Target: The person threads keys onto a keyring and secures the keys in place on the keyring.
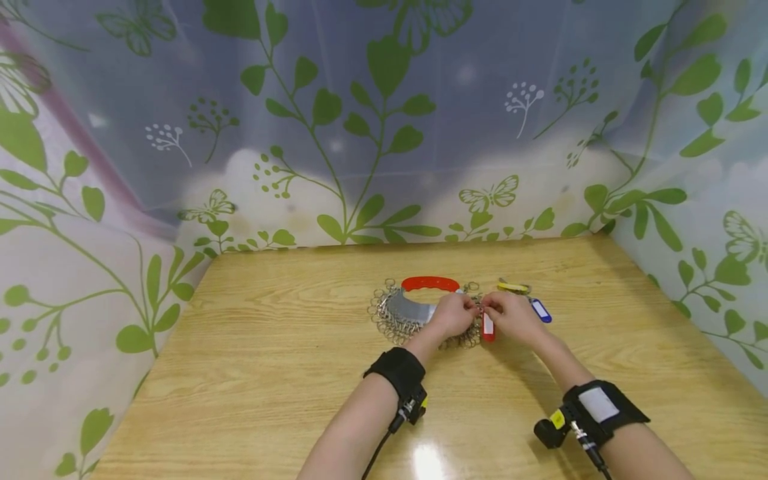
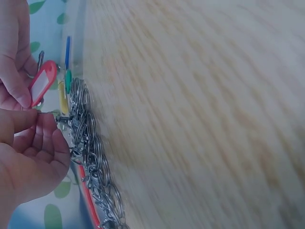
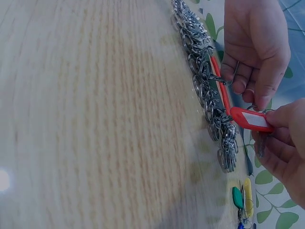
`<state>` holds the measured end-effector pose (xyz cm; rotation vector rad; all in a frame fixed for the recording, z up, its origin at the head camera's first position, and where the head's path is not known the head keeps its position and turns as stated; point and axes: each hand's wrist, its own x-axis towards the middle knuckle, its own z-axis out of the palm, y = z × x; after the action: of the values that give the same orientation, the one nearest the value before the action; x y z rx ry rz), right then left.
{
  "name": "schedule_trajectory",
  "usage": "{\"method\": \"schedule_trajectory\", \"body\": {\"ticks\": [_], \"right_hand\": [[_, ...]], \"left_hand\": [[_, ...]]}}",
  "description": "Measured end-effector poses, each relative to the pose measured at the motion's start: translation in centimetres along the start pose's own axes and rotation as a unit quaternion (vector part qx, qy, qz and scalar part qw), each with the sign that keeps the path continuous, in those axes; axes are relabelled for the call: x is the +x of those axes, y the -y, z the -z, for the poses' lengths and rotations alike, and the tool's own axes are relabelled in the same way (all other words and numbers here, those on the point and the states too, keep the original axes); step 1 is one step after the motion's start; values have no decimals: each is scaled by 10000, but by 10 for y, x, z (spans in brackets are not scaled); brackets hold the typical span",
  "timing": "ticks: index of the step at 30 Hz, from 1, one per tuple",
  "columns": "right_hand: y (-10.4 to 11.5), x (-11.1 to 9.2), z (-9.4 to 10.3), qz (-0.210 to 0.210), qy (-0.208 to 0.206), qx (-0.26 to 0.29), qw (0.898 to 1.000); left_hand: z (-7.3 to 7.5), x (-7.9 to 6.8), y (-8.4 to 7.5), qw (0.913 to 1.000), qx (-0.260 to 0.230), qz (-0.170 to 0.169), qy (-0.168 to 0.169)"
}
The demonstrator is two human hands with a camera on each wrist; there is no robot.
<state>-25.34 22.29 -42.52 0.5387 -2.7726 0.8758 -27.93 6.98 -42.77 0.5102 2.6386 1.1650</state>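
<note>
A flat grey key holder [image 1: 408, 308] with a red handle [image 1: 430, 284] lies on the table, many metal split rings [image 2: 88, 129] hanging along its curved edge. My left hand [image 1: 454, 315] is at its right side, thumb and forefinger pinching a thin metal ring. Close beside it, my right hand [image 1: 511, 315] pinches a red key tag [image 3: 251, 119] with a white label. A metal key [image 3: 260, 145] hangs with this tag, partly hidden by the fingers. The fingertips of both hands almost meet at the tag's ring end.
Behind the right hand lie a yellow key tag [image 1: 514, 288] and a blue key tag [image 1: 541, 311]. A green tag [image 3: 237, 198] shows near them in the right wrist view. The wooden table [image 1: 270, 400] ends at a leaf-patterned curtain [image 1: 360, 133] at the back and sides.
</note>
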Motion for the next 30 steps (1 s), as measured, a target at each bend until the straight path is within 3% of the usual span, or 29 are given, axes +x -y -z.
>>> {"method": "schedule_trajectory", "body": {"ticks": [13,16,24,30], "right_hand": [[3,3,0,537,-25,-413,9977],[1,-1,-2,415,-85,-270,9987],[-2,-6,-6,-265,-203,270,9991],[-2,-7,-7,38,-285,101,9995]], "left_hand": [[7,1,-1,9998,44,177,-68],[4,-1,1,9999,-7,144,-81],[2,-5,6,9985,371,-390,1],[1,-4,5,9991,334,-264,-56]]}}
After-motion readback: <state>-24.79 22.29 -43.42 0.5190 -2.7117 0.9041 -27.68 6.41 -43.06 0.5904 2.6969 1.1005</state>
